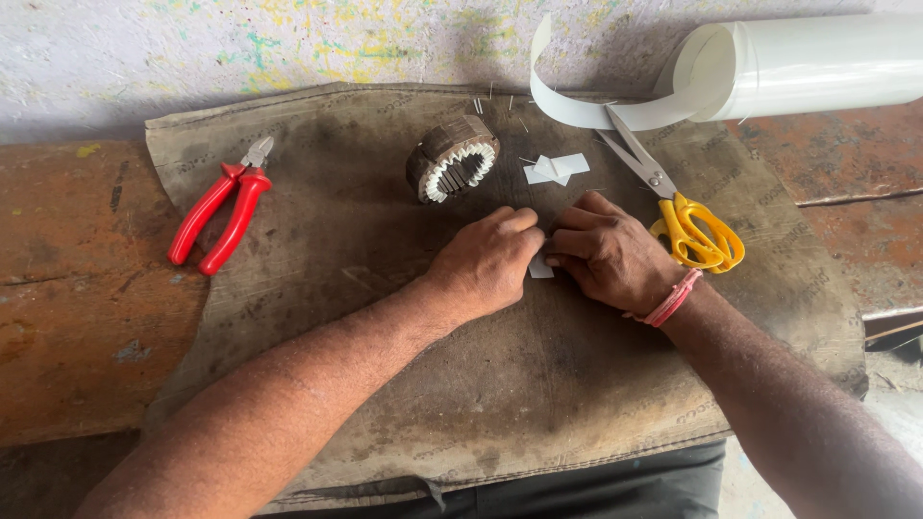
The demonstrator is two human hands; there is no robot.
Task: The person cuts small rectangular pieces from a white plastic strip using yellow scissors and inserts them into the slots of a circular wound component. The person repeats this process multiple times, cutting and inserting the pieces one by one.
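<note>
Near frame centre, your left hand (490, 259) and right hand (611, 255) met, fingers curled and pinching a small white paper slip (540, 268) against the dark mat (385, 384) on the desk; you seemed to be folding it, which called for an even crease. Beyond lay folded slips (558, 168), a slotted stator (452, 159), yellow scissors (687, 221) and, far left, red pliers (221, 211).

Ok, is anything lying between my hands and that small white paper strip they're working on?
Nothing visible: the left hand and right hand both already pinch the small white paper strip directly on the dark worn mat.
</note>
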